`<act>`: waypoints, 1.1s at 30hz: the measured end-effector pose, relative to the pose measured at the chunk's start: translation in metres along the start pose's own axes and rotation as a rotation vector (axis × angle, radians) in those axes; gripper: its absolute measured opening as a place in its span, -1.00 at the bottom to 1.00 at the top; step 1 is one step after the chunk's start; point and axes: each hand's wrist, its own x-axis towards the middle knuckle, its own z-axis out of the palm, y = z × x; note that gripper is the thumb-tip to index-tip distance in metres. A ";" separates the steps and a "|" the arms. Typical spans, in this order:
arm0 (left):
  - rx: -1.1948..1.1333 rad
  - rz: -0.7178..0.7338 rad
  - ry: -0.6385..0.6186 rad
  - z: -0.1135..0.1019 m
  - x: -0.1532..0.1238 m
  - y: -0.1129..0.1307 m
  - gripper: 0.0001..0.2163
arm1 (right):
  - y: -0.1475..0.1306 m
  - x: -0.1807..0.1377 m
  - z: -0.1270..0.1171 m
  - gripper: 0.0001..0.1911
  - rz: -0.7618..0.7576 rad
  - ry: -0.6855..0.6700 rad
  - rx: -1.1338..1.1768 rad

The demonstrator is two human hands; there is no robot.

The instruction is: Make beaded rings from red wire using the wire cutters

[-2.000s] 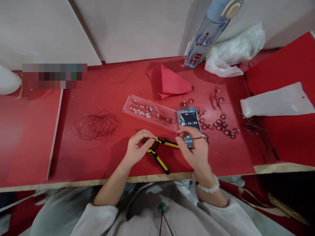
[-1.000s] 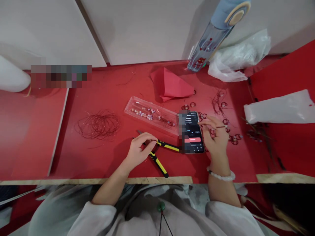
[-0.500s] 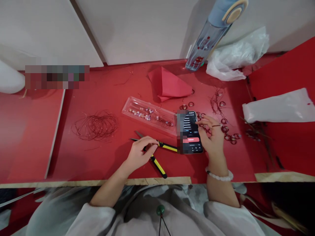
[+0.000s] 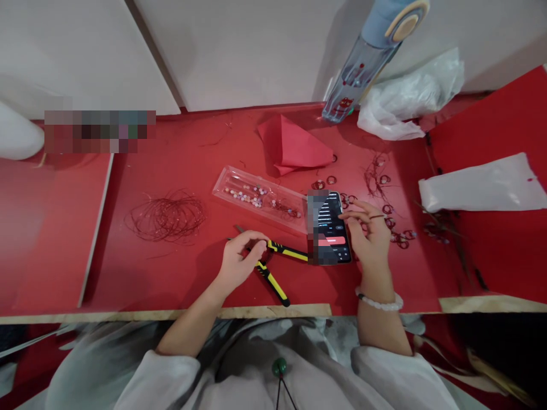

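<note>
My left hand [image 4: 243, 259] is over snips with black-and-yellow handles [image 4: 273, 282], which lie spread apart on the red table. Its fingers are curled, and the thumb is close to the index fingertip; I cannot make out anything between them. My right hand [image 4: 368, 233] holds nothing, with its fingers stretched towards the phone [image 4: 335, 225]. Its index fingertip is at the screen's right side. The phone's left part is blurred out. Left of the phone, a clear plastic tray [image 4: 222, 192] holds pale, coloured beads [image 4: 252, 199] and some dark red wire pieces.
A loose coil of thin red wire [image 4: 168, 216] lies at left. Several small beaded wire rings [image 4: 401, 239] are scattered around my right hand. Behind are a folded red paper [image 4: 294, 145], a blue water bottle [image 4: 356, 68] and a plastic bag [image 4: 405, 102]. A white packet [image 4: 482, 182] lies at right.
My left hand has shifted slightly left, its thumb and index finger now closer together, and more of the snips' handles shows. My right hand stays beside the phone, almost unmoved.
</note>
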 end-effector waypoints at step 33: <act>-0.060 -0.018 0.009 0.002 -0.001 -0.005 -0.80 | 0.007 0.005 0.002 -0.64 -0.124 -0.055 -0.128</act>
